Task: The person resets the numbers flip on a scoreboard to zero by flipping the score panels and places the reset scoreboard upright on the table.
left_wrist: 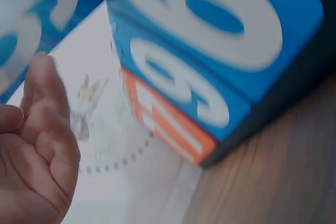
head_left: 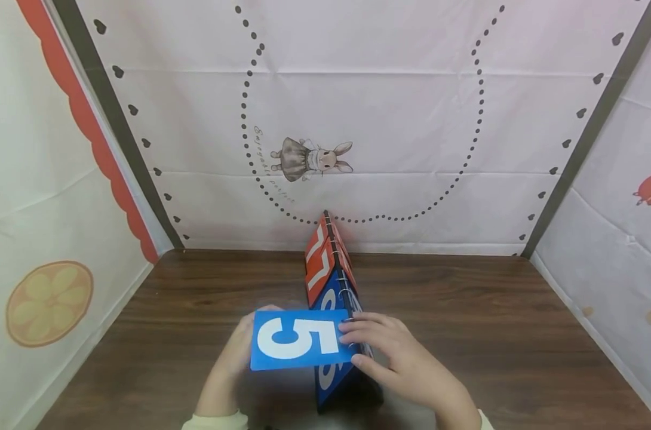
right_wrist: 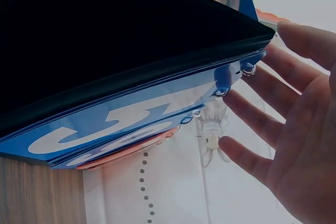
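A tabletop flip scoreboard [head_left: 322,275] stands like a tent, number cards hanging from rings along its black top ridge. One blue card [head_left: 266,362] with a white 5 is lifted out to the left, nearly flat over the left face. At that card's outer edge, my left hand [head_left: 238,346] pinches it, fingers partly hidden behind it. My right hand [head_left: 398,355] lies over the ridge with spread, fairly straight fingers at the card's ringed edge. In the right wrist view those fingers reach beside the metal rings [right_wrist: 249,70]. Blue and red cards [left_wrist: 168,124] cover the scoreboard's left side.
The scoreboard stands on a dark wood-grain table [head_left: 465,310]. Behind it hangs a white cloth [head_left: 411,131] with a rabbit print and dotted line. More printed cloth [head_left: 46,209] closes off the left side, and a similar cloth [head_left: 616,239] the right.
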The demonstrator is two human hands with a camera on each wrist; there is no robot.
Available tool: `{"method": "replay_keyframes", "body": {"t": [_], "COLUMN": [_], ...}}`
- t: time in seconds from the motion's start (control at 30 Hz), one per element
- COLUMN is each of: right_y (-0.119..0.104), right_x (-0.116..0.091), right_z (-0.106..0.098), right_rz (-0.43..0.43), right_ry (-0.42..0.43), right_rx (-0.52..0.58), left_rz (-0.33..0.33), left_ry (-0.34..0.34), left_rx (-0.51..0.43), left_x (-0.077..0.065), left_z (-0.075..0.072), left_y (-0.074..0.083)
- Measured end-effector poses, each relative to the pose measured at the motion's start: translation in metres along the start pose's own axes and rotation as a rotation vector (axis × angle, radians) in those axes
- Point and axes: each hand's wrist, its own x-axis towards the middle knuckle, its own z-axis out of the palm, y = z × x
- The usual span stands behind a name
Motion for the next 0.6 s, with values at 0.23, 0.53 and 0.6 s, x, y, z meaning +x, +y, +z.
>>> {"method": "replay_keyframes", "body": {"t": [0.23, 0.53, 0.6], "right_y": [0.002, 0.010, 0.012], "right_x": [-0.003, -0.010, -0.012], "right_z": [-0.005, -0.019, -0.020], "right_rz": [0.005, 0.137, 0.228], "right_ry": [0.011, -0.049, -0.129], "right_rx": [0.001, 0.047, 0.074], "left_rz": [-0.114, -0.256, -0.273], "left_ry": [-0.247, -0.241, -0.280], "left_rx": [-0.176, 0.220, 0.232], "left_x": [0.006, 0.007, 0.007], "left_z": [-0.023, -0.012, -0.009], "left_y": [-0.013, -0.026, -0.031]}}
